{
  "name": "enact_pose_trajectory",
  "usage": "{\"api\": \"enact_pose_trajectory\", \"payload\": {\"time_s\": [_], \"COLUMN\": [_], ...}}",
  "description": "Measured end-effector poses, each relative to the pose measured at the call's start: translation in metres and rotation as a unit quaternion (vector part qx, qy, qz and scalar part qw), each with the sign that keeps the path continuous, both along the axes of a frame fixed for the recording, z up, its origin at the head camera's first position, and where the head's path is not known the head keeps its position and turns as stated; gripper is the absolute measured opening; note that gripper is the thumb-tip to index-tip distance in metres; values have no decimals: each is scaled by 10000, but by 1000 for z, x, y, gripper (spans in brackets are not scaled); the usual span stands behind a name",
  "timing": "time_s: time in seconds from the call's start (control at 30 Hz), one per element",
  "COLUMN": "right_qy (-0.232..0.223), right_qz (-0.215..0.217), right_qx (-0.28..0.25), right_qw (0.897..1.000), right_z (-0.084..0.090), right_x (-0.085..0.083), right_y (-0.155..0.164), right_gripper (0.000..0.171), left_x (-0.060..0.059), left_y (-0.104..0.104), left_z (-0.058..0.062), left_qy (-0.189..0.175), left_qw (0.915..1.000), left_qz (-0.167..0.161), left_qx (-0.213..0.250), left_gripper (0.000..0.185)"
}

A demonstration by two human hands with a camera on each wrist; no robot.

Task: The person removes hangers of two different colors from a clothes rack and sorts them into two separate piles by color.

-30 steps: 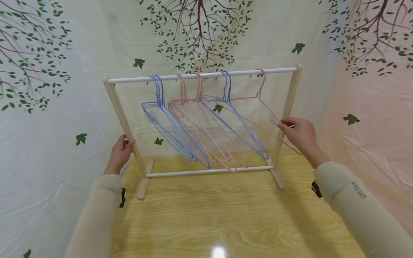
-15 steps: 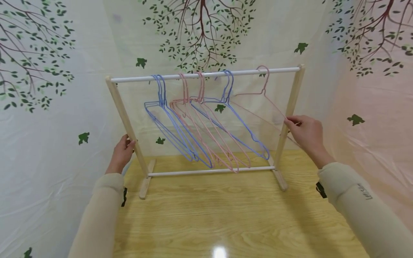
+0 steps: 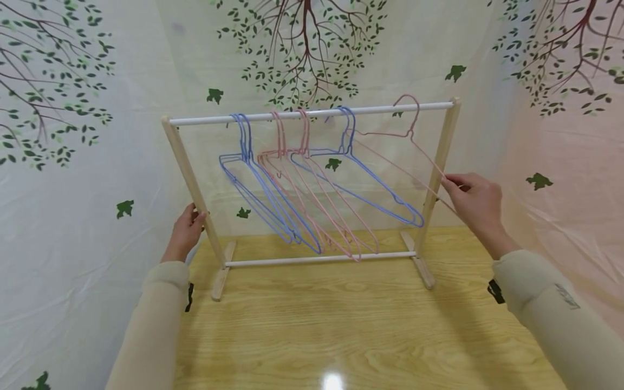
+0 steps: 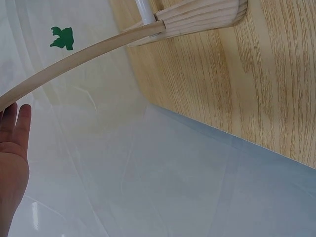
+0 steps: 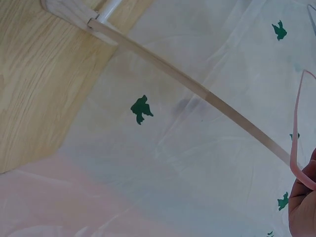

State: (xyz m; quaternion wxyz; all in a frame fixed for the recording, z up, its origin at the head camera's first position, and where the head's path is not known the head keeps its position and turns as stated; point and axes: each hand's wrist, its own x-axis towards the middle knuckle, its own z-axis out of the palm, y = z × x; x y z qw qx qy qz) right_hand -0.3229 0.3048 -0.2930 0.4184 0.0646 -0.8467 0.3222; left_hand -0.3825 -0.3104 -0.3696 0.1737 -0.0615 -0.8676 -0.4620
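Note:
My right hand (image 3: 474, 203) pinches the shoulder of a pink wire hanger (image 3: 385, 134) near its right end. The hanger's hook rises above the white top rod (image 3: 375, 110); whether it touches the rod I cannot tell. In the right wrist view, the pink hanger's corner (image 5: 295, 148) lies against my fingers. My left hand (image 3: 185, 232) holds the left wooden post (image 3: 187, 173) of the garment rack, some fingertips hidden behind it. Only part of that hand (image 4: 14, 148) shows in the left wrist view. Just left of the held hanger hang blue hangers (image 3: 372, 176).
More blue hangers (image 3: 244, 155) and pink hangers (image 3: 319, 187) hang along the left and middle of the rod. A white lower bar (image 3: 292, 261) joins the rack's feet on the wood-grain table (image 3: 302, 325). Behind stands a leaf-printed curtain (image 3: 161, 70).
My right hand has moved right and slightly up with the pink hanger, and its hook has lifted. The right ends of the blue hangers beside it have swung right and up. My left hand stays at the post.

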Motion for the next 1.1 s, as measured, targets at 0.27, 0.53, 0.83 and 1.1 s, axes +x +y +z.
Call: {"api": "enact_pose_trajectory", "payload": {"time_s": [0.27,0.53,0.83,1.1], "right_qy": [-158,-743,-1140,-1571], "right_qz": [-58,-105,-66,24], "right_qx": [32,41,197,227], "right_qw": [9999,9972,9933,9873], "right_z": [-8,-28,-64,-98], "right_x": [17,41,68,88], "right_y": [14,40,69,78], "right_gripper": [23,29,30,33], "left_x": [2,3,3,1], "left_y": [-3,-1,0,-2], "left_z": [1,2,5,5], "left_qy": [-46,-118,-229,-345], "left_qw": [10000,9999,9997,9993], "left_qz": [-68,-53,-68,-111], "left_qx": [-33,18,37,63], "left_gripper": [52,52,53,55]}}
